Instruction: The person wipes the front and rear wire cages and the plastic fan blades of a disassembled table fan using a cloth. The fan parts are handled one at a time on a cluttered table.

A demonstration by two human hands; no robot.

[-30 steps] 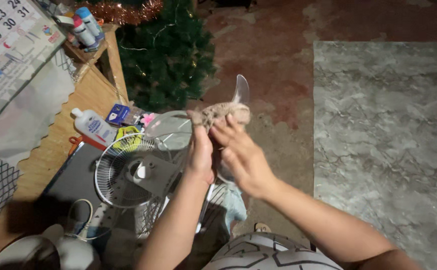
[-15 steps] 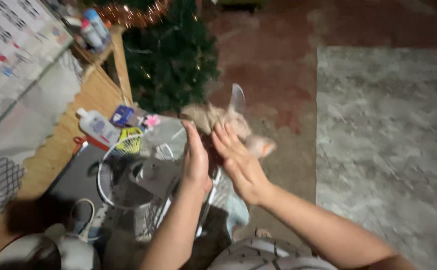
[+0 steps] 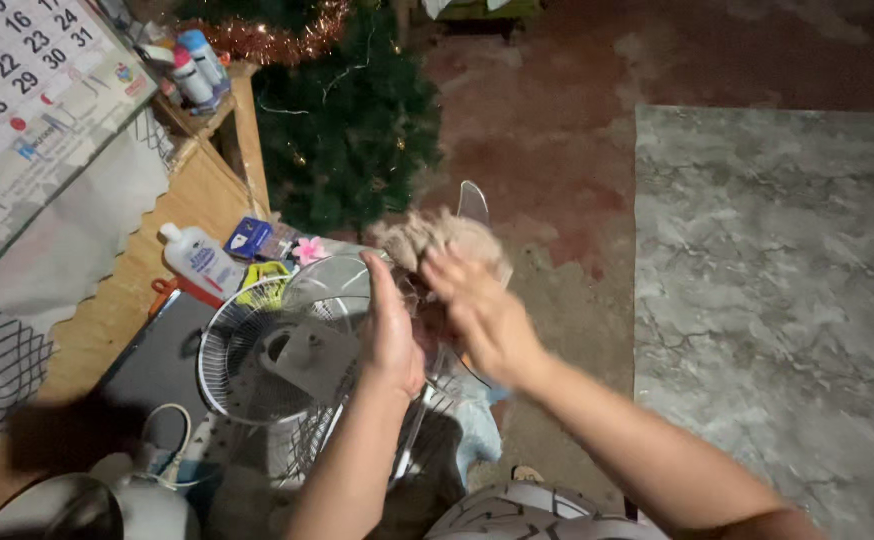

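My left hand [image 3: 389, 330] grips a clear plastic fan blade [image 3: 335, 268] held up over the floor; one blade tip [image 3: 473, 203] sticks up behind. My right hand [image 3: 479, 308], blurred by motion, presses a crumpled beige cloth [image 3: 435, 238] against the blade's hub. Just below and left of my hands sits the white fan [image 3: 272, 360] with its wire guard and bare motor.
A wooden shelf [image 3: 172, 190] at left carries a white bottle [image 3: 197, 258], a blue box [image 3: 250, 238] and small items. A calendar [image 3: 27, 110] hangs upper left. A small green tree with tinsel [image 3: 342, 110] stands behind. Grey marbled flooring [image 3: 777, 280] lies at right.
My right hand has swept the cloth back and forth across the blade, from the hub to the lower right and back up. The view shifted slightly.
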